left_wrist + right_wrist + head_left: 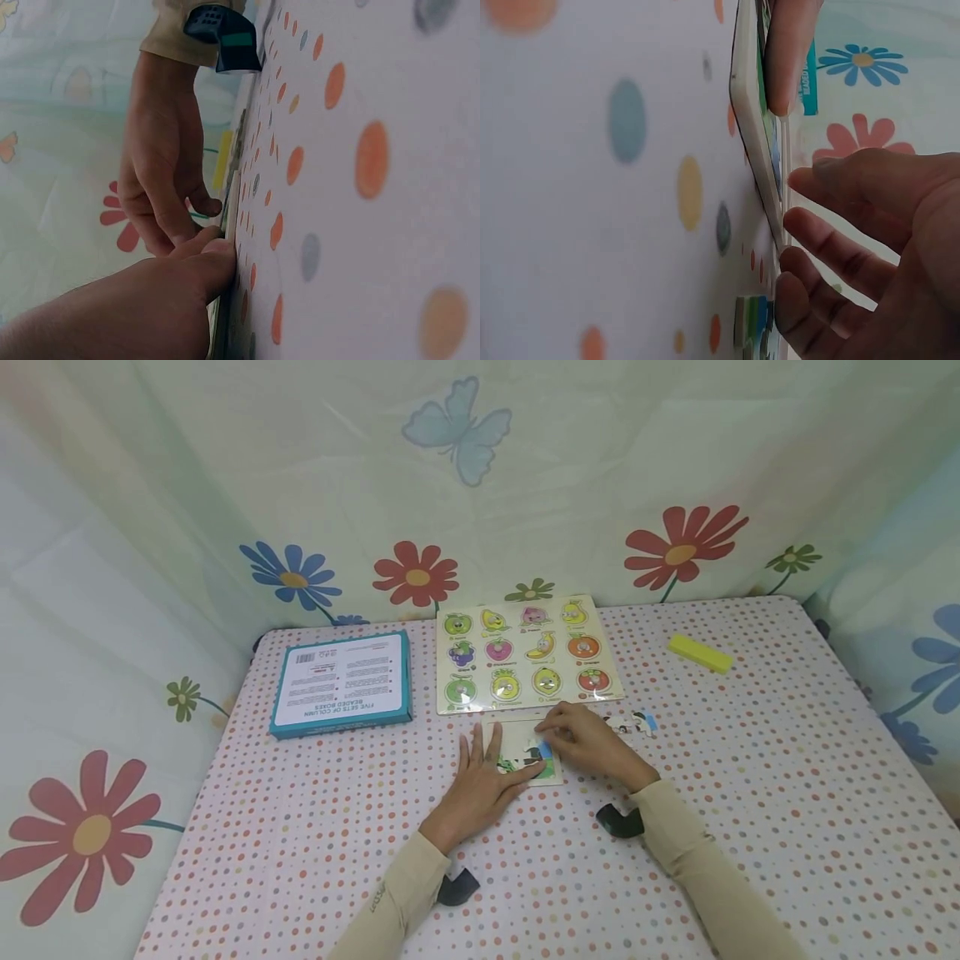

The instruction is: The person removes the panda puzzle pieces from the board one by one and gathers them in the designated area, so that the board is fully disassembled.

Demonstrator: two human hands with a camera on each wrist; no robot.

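A small wooden puzzle board lies on the dotted tablecloth. Black, white, green and blue pieces fill its lower part. My left hand rests on the board with fingers spread, its thumb reaching across the lower pieces. At the board's upper right is my right hand, its bent fingertips touching the board close to a blue-edged piece. In the right wrist view, its thumb and fingertips are apart along the board's face, and no piece shows between them.
Loose puzzle pieces lie right of the right hand. Behind the board is a fruit picture board. A teal-edged box lies at the left, and a yellow block at the back right. Flowered curtains border the table.
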